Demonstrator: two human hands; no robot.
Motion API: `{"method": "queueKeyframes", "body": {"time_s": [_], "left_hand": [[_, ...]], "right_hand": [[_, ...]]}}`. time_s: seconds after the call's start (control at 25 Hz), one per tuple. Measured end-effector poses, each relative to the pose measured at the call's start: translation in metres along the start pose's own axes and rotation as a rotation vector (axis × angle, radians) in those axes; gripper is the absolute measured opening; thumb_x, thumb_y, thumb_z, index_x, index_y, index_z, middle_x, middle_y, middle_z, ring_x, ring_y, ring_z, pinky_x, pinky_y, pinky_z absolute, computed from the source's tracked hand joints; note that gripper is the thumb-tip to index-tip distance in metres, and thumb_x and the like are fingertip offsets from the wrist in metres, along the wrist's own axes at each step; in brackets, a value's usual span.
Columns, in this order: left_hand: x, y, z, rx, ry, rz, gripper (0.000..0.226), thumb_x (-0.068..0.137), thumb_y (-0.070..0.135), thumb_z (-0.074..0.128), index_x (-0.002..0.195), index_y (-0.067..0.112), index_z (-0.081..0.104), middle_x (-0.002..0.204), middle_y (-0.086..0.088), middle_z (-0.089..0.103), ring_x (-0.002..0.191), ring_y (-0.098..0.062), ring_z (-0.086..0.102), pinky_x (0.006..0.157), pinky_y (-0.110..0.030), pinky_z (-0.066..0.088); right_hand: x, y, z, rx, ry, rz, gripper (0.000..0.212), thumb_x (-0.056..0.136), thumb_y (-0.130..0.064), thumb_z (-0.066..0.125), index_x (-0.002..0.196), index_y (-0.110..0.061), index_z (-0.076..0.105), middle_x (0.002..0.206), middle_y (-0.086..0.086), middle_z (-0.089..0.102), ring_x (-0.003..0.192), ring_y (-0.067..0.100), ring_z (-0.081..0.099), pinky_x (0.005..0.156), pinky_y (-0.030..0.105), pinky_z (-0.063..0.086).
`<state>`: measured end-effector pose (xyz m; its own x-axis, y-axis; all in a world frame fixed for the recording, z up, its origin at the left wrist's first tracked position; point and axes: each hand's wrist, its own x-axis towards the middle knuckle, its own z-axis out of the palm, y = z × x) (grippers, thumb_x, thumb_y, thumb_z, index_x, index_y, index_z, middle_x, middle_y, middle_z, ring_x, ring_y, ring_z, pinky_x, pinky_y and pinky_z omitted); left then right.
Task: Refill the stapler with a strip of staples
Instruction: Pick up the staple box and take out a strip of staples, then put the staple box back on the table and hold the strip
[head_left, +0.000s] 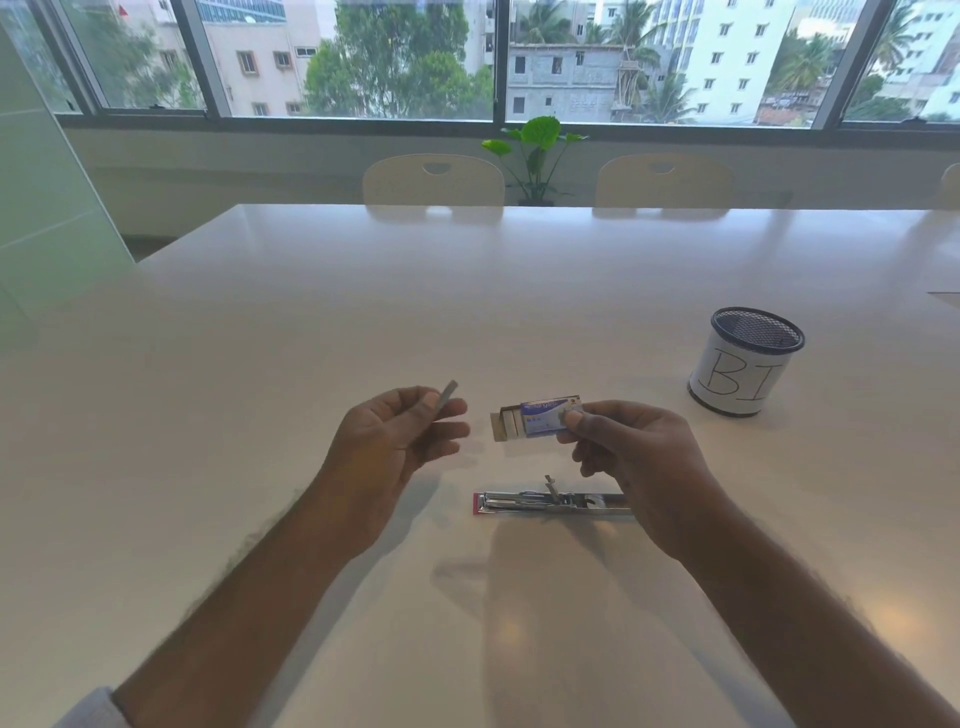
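- While your left hand (402, 434) hangs above the white table (311, 312), its thumb and fingers are closed around a grey strip of staples (445, 399), whose upper end pokes out past the fingertips, tilted up and to the right.
- Your right hand (631, 457) pinches a small staple box (540, 418) at its right end, thumb on top of the blue label; the inner tray is slid out to the left and more staples appear to lie in it, though the view is too soft to be sure.
- Strip and box are near each other but apart, with a gap of bare table between your two hands.
- Below the box, the stapler (550, 503) lies flat on the table, opened out lengthwise, its metal channel facing up and a red edge showing at its left end.
- Your right wrist covers the stapler's right end.
- Neither hand touches the stapler.
- Well off to the right stands a mesh pen cup (745, 364) with a white paper label wrapped around it.
- Two chairs (434, 179) and a potted plant (537, 156) sit beyond the far edge of the table, under the windows.
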<state>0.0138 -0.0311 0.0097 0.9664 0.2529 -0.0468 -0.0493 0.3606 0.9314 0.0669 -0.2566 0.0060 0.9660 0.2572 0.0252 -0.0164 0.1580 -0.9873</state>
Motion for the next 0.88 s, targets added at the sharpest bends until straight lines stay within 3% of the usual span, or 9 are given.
{"method": "queueKeyframes", "body": {"time_s": [0.16, 0.36, 0.48, 0.6, 0.88], "left_hand": [[-0.002, -0.001, 0.005, -0.370, -0.030, -0.112, 0.008, 0.081, 0.006, 0.060, 0.087, 0.006, 0.065, 0.094, -0.021, 0.075, 0.079, -0.029, 0.075, 0.062, -0.027, 0.060], [0.000, -0.007, 0.008, -0.503, 0.003, -0.213, 0.030, 0.086, -0.011, 0.037, 0.098, 0.005, 0.060, 0.092, -0.022, 0.074, 0.074, -0.031, 0.073, 0.059, -0.027, 0.060], [0.000, -0.008, 0.007, -0.446, -0.010, -0.233, 0.031, 0.080, -0.006, 0.040, 0.098, 0.002, 0.065, 0.086, -0.018, 0.071, 0.069, -0.026, 0.067, 0.058, -0.026, 0.059], [-0.002, -0.012, 0.010, -0.274, -0.056, -0.258, 0.027, 0.071, 0.005, 0.059, 0.096, 0.004, 0.071, 0.078, -0.011, 0.066, 0.063, -0.019, 0.058, 0.051, -0.023, 0.053], [-0.005, -0.017, 0.013, -0.109, -0.174, -0.250, 0.030, 0.069, 0.018, 0.075, 0.097, 0.008, 0.076, 0.086, -0.009, 0.070, 0.063, -0.012, 0.056, 0.053, -0.018, 0.052]], "right_hand": [[0.001, -0.001, -0.001, 0.072, -0.010, 0.038, 0.021, 0.082, -0.011, 0.070, 0.095, 0.006, 0.072, 0.075, 0.015, 0.069, 0.062, 0.020, 0.055, 0.053, 0.024, 0.047], [0.000, -0.002, 0.001, 0.096, -0.021, 0.053, 0.024, 0.082, -0.011, 0.070, 0.097, 0.007, 0.071, 0.076, 0.015, 0.068, 0.062, 0.020, 0.054, 0.053, 0.024, 0.047], [0.000, -0.001, 0.001, 0.106, -0.033, 0.060, 0.024, 0.082, -0.011, 0.070, 0.098, 0.007, 0.071, 0.077, 0.015, 0.068, 0.062, 0.020, 0.054, 0.054, 0.024, 0.047], [0.000, 0.000, 0.001, 0.119, -0.048, 0.069, 0.024, 0.082, -0.011, 0.070, 0.098, 0.006, 0.071, 0.077, 0.014, 0.068, 0.062, 0.019, 0.055, 0.054, 0.024, 0.048], [-0.002, 0.002, 0.006, 0.139, -0.077, 0.037, 0.026, 0.080, -0.009, 0.074, 0.104, -0.002, 0.065, 0.078, 0.017, 0.071, 0.058, 0.020, 0.056, 0.051, 0.025, 0.049]]}}
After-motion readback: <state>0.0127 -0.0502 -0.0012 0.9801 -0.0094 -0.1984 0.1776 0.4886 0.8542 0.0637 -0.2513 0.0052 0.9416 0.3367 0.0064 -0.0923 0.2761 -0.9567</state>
